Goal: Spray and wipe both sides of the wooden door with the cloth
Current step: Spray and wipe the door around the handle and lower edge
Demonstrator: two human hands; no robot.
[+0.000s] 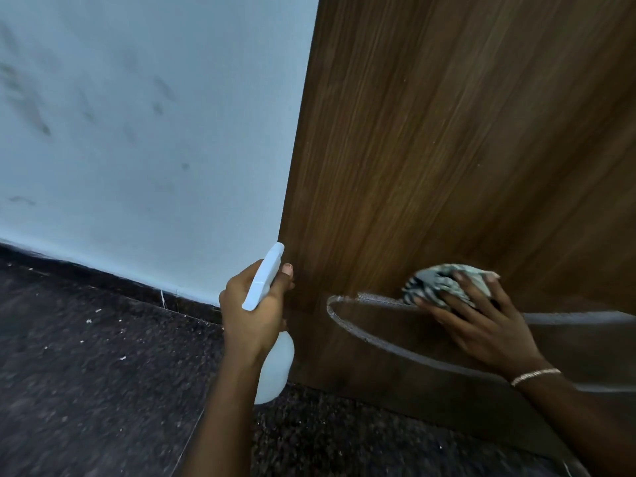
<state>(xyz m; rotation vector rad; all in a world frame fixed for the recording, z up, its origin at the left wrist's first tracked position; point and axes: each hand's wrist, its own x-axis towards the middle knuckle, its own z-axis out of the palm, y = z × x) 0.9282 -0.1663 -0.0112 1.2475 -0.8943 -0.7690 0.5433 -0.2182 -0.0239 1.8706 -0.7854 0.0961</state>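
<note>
A dark brown wooden door [447, 132] with vertical grain fills the right side of the view, seen from above and close to its lower part. A crumpled cloth with dark and pale stripes [444, 280] is pressed flat against the door face, low down and well in from the door's left edge. It is covered by the right hand [481, 325], whose fingers are straight and spread across the fabric; nothing is pinched. A thin beaded bracelet [535, 375] is worn on the right wrist.

A curved wet streak with a pale foamy rim [347, 325] is seen on the door face, running from just left of the cloth down towards the door's bottom edge.

A white plastic spray bottle [275, 370] is held upright just beside the door's left edge, near its lower corner. Its neck is gripped by the left hand [251, 311], with the fingers curled round it and the nozzle pointed up along the door's edge. Whether the bottle touches the door cannot be told.

A pale blue painted wall [155, 132] with faint dark smudges stands to the left of the door, above a dark skirting strip [137, 287] and a dark speckled floor [86, 356].
</note>
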